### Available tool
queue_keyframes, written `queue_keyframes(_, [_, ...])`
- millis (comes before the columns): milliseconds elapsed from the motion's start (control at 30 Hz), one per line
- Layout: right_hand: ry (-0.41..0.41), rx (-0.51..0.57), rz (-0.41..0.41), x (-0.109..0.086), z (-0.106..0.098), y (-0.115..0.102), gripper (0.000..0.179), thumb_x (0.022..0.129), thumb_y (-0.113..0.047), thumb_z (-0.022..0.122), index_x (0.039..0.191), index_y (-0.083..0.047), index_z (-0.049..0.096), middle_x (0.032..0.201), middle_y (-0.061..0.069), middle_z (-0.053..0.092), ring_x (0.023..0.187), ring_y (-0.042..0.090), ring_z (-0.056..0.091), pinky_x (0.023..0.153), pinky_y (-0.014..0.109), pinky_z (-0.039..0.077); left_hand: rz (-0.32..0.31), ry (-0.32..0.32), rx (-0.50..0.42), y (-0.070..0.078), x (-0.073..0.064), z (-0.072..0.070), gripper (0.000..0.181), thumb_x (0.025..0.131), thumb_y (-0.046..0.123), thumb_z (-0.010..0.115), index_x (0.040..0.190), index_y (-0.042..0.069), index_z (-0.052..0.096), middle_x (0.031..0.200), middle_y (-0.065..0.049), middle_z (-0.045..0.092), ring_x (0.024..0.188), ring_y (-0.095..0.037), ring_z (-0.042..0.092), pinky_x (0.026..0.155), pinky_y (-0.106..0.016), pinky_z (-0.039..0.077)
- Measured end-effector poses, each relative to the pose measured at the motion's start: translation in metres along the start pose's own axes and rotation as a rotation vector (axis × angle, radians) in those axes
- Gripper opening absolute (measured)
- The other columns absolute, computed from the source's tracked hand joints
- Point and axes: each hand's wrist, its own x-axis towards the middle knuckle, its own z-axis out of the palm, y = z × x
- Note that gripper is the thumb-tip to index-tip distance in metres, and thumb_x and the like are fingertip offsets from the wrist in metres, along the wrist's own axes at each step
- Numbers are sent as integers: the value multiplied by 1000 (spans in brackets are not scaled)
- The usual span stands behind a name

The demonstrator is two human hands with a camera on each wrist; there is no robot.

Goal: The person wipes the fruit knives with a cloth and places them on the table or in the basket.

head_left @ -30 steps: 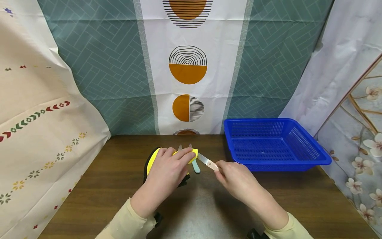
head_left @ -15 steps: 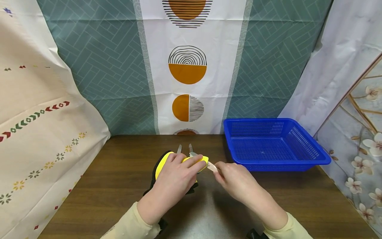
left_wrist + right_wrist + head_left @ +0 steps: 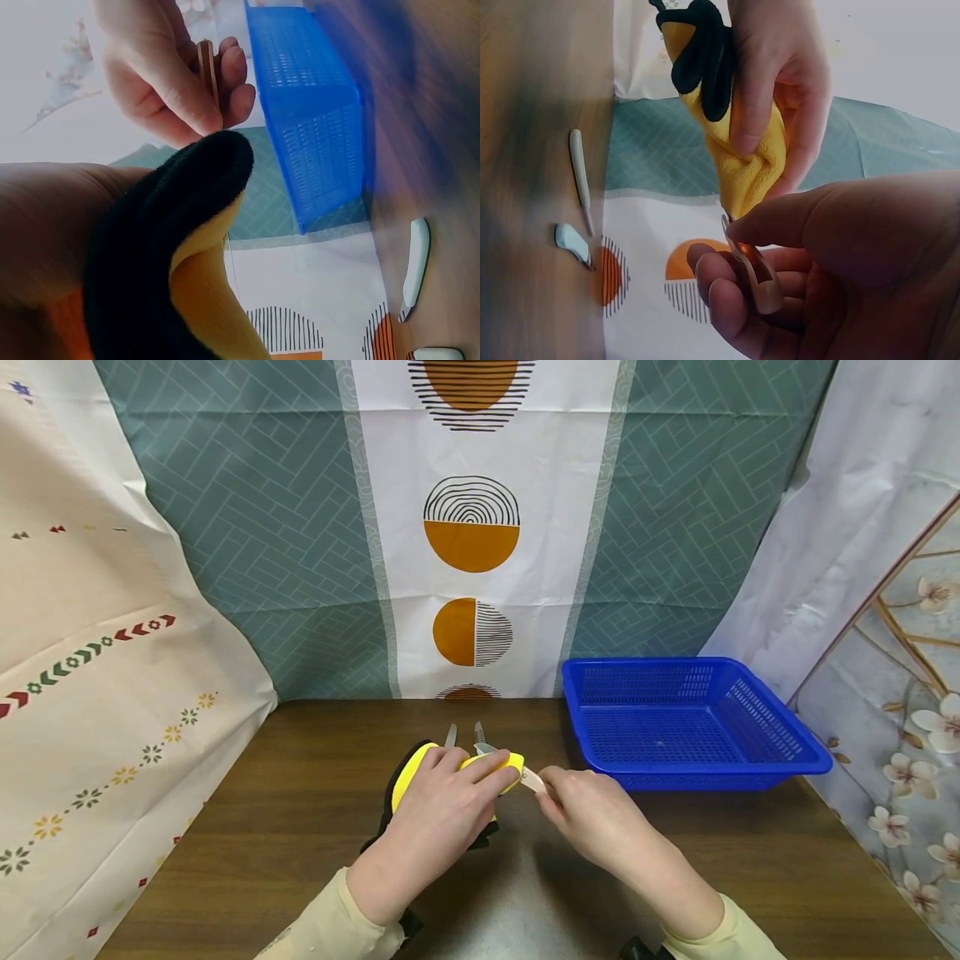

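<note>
A yellow cloth (image 3: 407,775) with black trim is in my left hand (image 3: 442,806), pinched between thumb and fingers. In the right wrist view the folded cloth (image 3: 742,169) wraps the blade of a folding knife, hiding most of it. My right hand (image 3: 600,810) grips that knife (image 3: 533,780) by its beige handle, which shows a slot in the right wrist view. In the head view, what looks like the blade's tip pokes out past the cloth's far side. The two hands are close together above the table.
Two more knives lie on the table beyond the hands: one with a slim pale handle (image 3: 578,169), one with a light handle (image 3: 571,238). A blue plastic basket (image 3: 712,768) stands at the back right of the wooden table (image 3: 247,827). Patterned fabric hangs behind.
Since a second ago, my left hand and the cloth have moved right along the blade toward the handle, covering most of the blade. Little differs over the last half second; the right hand stays nearly still.
</note>
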Motion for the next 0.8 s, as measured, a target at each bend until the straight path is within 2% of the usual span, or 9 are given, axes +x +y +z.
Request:
queue_keyframes(267, [3,20,-1,-1,2,2,5,100,-12,80,103,-11,77,68,-13,51,60,9,48,55,35,46,-32,-35,28,-3,0,-2,42,87,17,91,124,25,75,137,4,74,89,-25,66,86,-44,53])
queue_keyframes(533, [7,16,-12,-1,0,2,4,101,-14,78,99,-12,75,67,-13,49,60,11,48,55,36,46,-53,-4,38,-12,-2,0,43,85,16,93,123,24,76,134,2,76,87,-28,66,84,-44,53])
queue_keyframes(800, [0,2,-4,-1,-1,4,5,101,-13,77,98,-14,73,67,-13,47,60,11,47,54,36,45,-98,-13,50,-23,-4,-1,44,86,14,93,126,23,77,135,1,75,87,-29,66,80,-44,52])
